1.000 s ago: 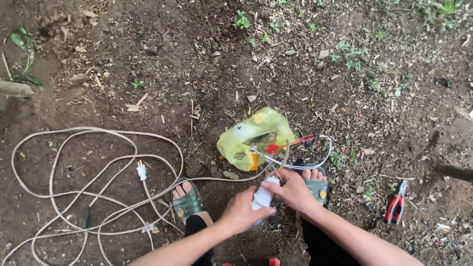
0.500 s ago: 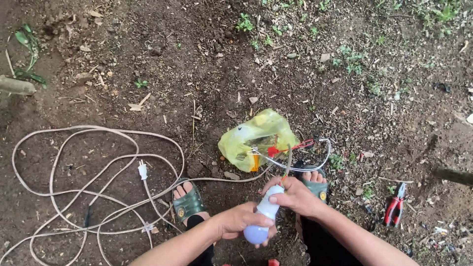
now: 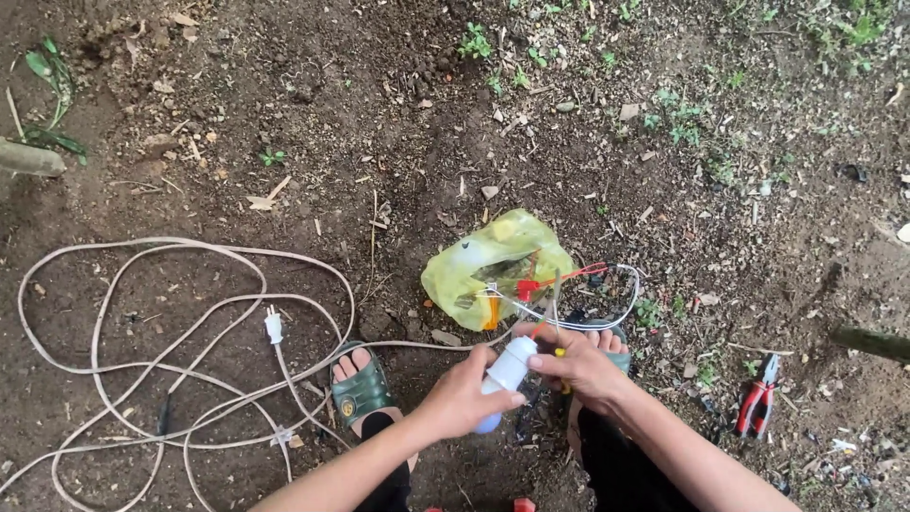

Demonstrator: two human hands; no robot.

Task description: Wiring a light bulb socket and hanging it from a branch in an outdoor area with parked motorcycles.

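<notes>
Both hands grip the bulb above the ground between your feet: left hand wraps its body, right hand the wired end. Light, smooth, fragile; hold the body gently.

Bulb now tilted up betw. hands

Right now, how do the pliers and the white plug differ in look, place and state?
The red-handled pliers lie on the dirt to the person's right, joined to nothing; the white plug lies to the left, at the end of the pale looped cord. The pliers are red and dark metal; the plug is all white. The pliers lie nearer the right hand, the plug nearer the left hand. Both rest untouched on bare soil.
</notes>
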